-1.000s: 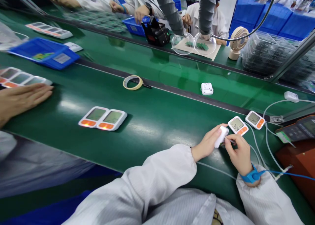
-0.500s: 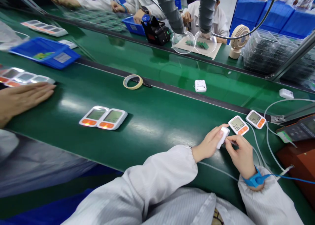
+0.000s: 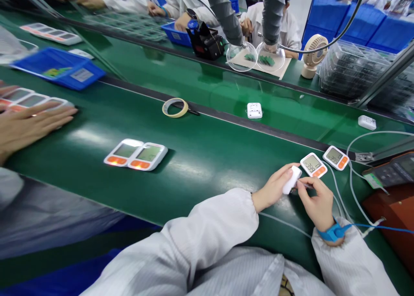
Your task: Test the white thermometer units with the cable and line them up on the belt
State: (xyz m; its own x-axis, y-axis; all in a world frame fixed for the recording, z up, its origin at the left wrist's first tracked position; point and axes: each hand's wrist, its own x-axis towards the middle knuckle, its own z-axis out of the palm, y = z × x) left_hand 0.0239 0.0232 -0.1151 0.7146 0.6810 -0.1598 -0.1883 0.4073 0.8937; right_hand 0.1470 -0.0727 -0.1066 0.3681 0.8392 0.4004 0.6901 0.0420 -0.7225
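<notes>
A: Where is the small white device (image 3: 291, 179) held?
B: At 3 o'clock on the belt, gripped by the left hand (image 3: 273, 189); a thin probe (image 3: 304, 185) is pinched by the right hand (image 3: 318, 205).
A: Handling?
B: Judged light, rigid, smooth; best gripped by its sides.

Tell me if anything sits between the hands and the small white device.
Nothing visible does. The left hand grips the white device directly, and the right hand pinches a thin cable end against its lower end.
</notes>
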